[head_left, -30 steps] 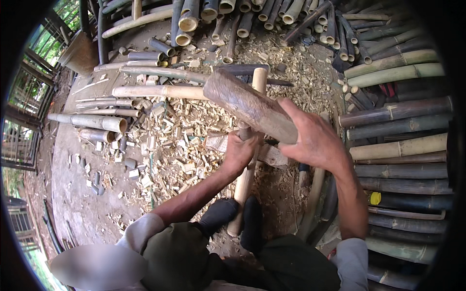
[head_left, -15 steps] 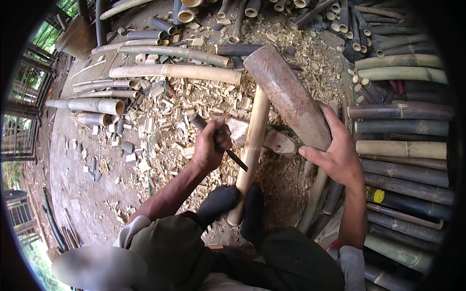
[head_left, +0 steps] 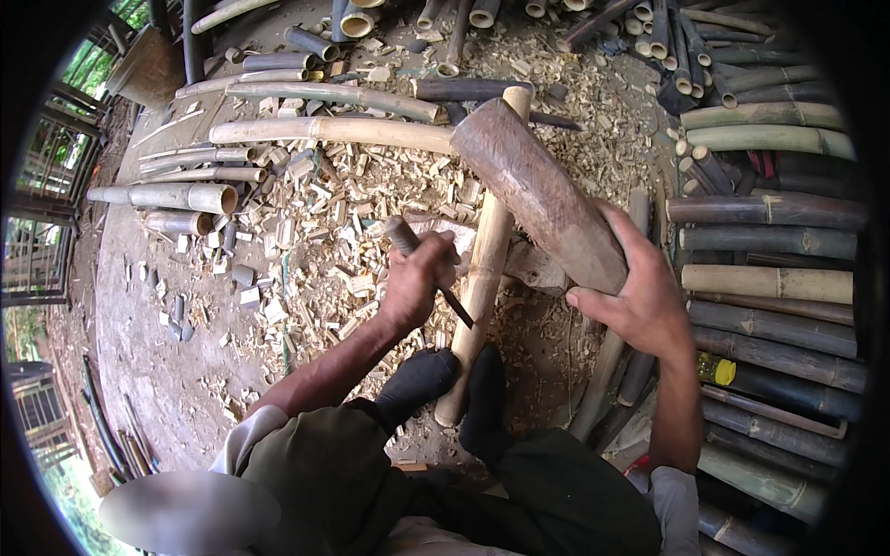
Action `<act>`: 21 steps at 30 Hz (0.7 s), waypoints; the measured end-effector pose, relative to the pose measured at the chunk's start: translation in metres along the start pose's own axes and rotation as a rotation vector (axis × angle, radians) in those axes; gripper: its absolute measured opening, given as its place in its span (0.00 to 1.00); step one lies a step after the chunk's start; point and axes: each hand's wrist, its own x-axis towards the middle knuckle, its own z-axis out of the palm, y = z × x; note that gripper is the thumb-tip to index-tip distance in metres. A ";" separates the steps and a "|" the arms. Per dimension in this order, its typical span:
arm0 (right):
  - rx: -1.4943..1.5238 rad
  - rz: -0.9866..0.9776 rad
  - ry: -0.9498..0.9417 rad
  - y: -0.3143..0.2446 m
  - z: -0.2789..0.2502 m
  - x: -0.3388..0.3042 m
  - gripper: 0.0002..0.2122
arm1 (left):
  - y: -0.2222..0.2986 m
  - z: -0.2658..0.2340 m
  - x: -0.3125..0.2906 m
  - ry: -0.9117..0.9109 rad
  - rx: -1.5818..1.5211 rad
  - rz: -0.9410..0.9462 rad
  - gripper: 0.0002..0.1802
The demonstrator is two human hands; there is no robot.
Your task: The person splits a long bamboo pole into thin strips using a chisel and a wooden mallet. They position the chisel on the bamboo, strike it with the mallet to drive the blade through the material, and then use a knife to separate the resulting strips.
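Note:
My left hand (head_left: 419, 283) is closed round a chisel (head_left: 454, 304), its handle end sticking up beyond the fist and its dark blade slanting down to the right. The blade tip meets a pale bamboo pole (head_left: 480, 278) that lies lengthwise in front of me, its near end between my dark-covered feet (head_left: 419, 382). A thick brown wooden mallet (head_left: 547, 190) is gripped at its near end by my right hand (head_left: 640, 283). Its broad far end hangs over the pole and hides part of it. Below the pole sits a pale wood block (head_left: 535, 269).
Wood chips (head_left: 343, 232) cover the ground around the pole. Bamboo poles (head_left: 343, 133) lie across the far left, and a stack of dark bamboo (head_left: 769, 243) lines the right side. A yellow-capped container (head_left: 718, 372) rests among the right-hand poles. Cut bamboo ends (head_left: 356, 24) show at the back.
The mallet's far end has shifted slightly left and down. My left hand and the chisel handle have moved a little right, while the blade tip stays on the pole.

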 end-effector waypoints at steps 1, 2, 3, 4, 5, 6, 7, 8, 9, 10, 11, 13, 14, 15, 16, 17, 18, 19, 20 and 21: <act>0.031 -0.041 0.010 -0.004 -0.004 0.001 0.37 | -0.002 0.004 -0.004 -0.071 0.056 0.074 0.18; 0.060 -0.081 0.021 -0.015 -0.013 0.003 0.37 | -0.002 0.011 -0.010 -0.129 0.142 0.112 0.20; 0.095 -0.149 0.053 -0.025 -0.022 0.009 0.37 | 0.000 0.019 -0.015 -0.180 0.228 0.157 0.24; 0.133 -0.215 0.080 -0.034 -0.030 0.013 0.37 | 0.003 0.026 -0.021 -0.190 0.359 0.180 0.27; 0.167 -0.304 0.130 -0.042 -0.040 0.018 0.38 | 0.001 0.031 -0.023 -0.189 0.403 0.273 0.27; 0.147 -0.327 0.147 -0.045 -0.034 0.022 0.37 | 0.002 0.031 -0.024 -0.193 0.392 0.214 0.26; 0.126 -0.354 0.165 -0.048 -0.029 0.027 0.37 | 0.004 0.031 -0.022 -0.197 0.381 0.159 0.25; 0.103 -0.379 0.181 -0.051 -0.022 0.033 0.37 | 0.002 0.030 -0.021 -0.201 0.383 0.217 0.23; 0.035 -0.241 -0.026 -0.058 -0.017 0.035 0.36 | -0.008 0.026 -0.018 -0.198 0.386 0.281 0.22; -0.034 -0.102 -0.232 -0.061 -0.014 0.036 0.35 | -0.021 0.021 -0.012 -0.194 0.389 0.345 0.20; -0.407 -0.282 -0.274 -0.053 0.002 0.040 0.33 | -0.028 0.030 -0.007 -0.247 0.381 0.437 0.15; -0.435 -0.167 -0.315 -0.047 -0.010 0.039 0.33 | -0.035 0.027 -0.014 -0.269 0.357 0.307 0.15; -0.347 -0.171 -0.272 -0.047 -0.013 0.036 0.34 | -0.028 0.028 -0.021 -0.268 0.351 0.233 0.14; -0.278 -0.192 -0.217 -0.050 -0.021 0.039 0.36 | -0.030 0.030 -0.015 -0.231 0.490 0.275 0.16; -0.206 -0.215 -0.165 -0.052 -0.028 0.041 0.37 | -0.027 0.032 -0.014 -0.240 0.465 0.269 0.16; -0.069 -0.209 -0.084 -0.066 -0.043 0.040 0.39 | -0.021 0.036 -0.016 -0.246 0.441 0.266 0.17; 0.071 -0.193 -0.004 -0.070 -0.049 0.040 0.42 | -0.009 0.042 -0.022 -0.255 0.419 0.254 0.18; 0.142 -0.291 0.085 -0.062 -0.047 0.045 0.42 | 0.003 0.049 -0.029 -0.208 0.464 0.151 0.20; 0.215 -0.397 0.176 -0.054 -0.041 0.053 0.43 | 0.003 0.047 -0.028 -0.197 0.457 0.160 0.20; 0.158 -0.354 0.104 -0.050 -0.034 0.053 0.43 | -0.002 0.046 -0.025 -0.191 0.445 0.167 0.20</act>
